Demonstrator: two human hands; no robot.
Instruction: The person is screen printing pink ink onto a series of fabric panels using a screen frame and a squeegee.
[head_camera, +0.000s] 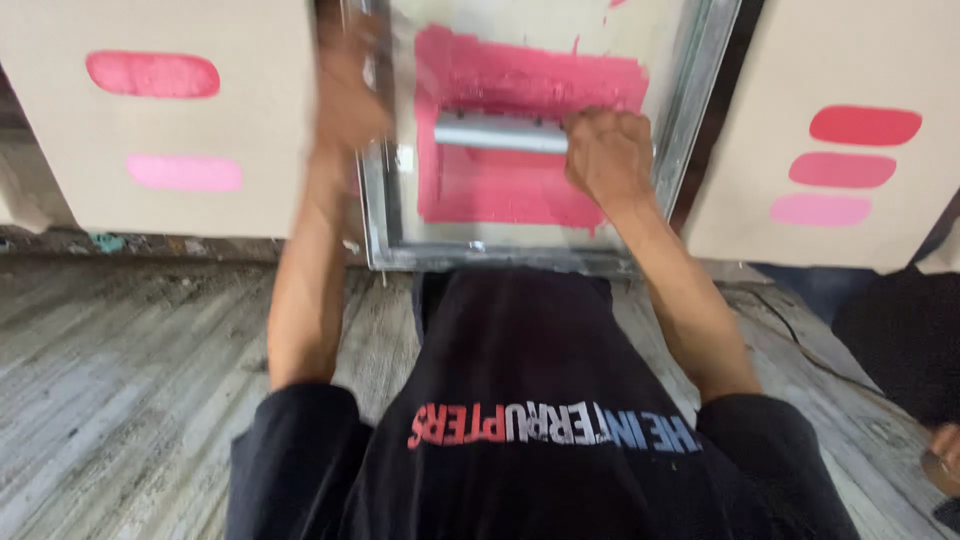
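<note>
Broadly, the grey plank floor (120, 380) lies under me and my black shirt (530, 420) fills the bottom of the view; two beige boards lean to either side, the left board (250, 120) with two pink bars, the right board (760, 180) with three; between them stands the metal-framed screen (690, 110), its mesh coated with a wide patch of pink ink (500, 185); my hands are well apart; my left hand (345, 95) is blurred at the frame's left rail, so I cannot tell how firmly it grips; my right hand (608, 155) is closed around the squeegee handle (495, 133), which lies across the ink; as I judge it, a clean pull wants even pressure, a steady tilt, and the frame pinned flat.
</note>
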